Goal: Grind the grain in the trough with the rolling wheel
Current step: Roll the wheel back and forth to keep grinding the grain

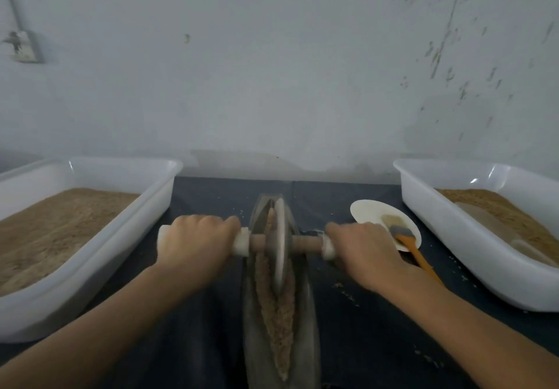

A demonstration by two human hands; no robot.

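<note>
My left hand [196,238] was wrapped around the left end of the axle [305,244], knuckles up, fingers curled over the white-wrapped grip. My right hand [361,249] gripped the right end in the same manner. Both forearms reached forward from the near edge, roughly symmetrical, elbows spread outward.

The wheel [279,245] stood upright on edge between the two hands, equally close to each. It sat in the trough [307,322], toward the far end. The long axis of the trough ran near to far, square to the axle. Grain [276,325] lay along the groove, most of it on the near side of the wheel, toward me. In my judgement the next stroke called for an even pull of both hands toward the near end, keeping the axle level so the wheel did not climb the trough wall.

Further out, a white plate [372,211] holding a brush [414,246] lay just right of my right hand. A white tub [90,231] of grain stood at far left, and a second tub [472,234] at far right.
</note>
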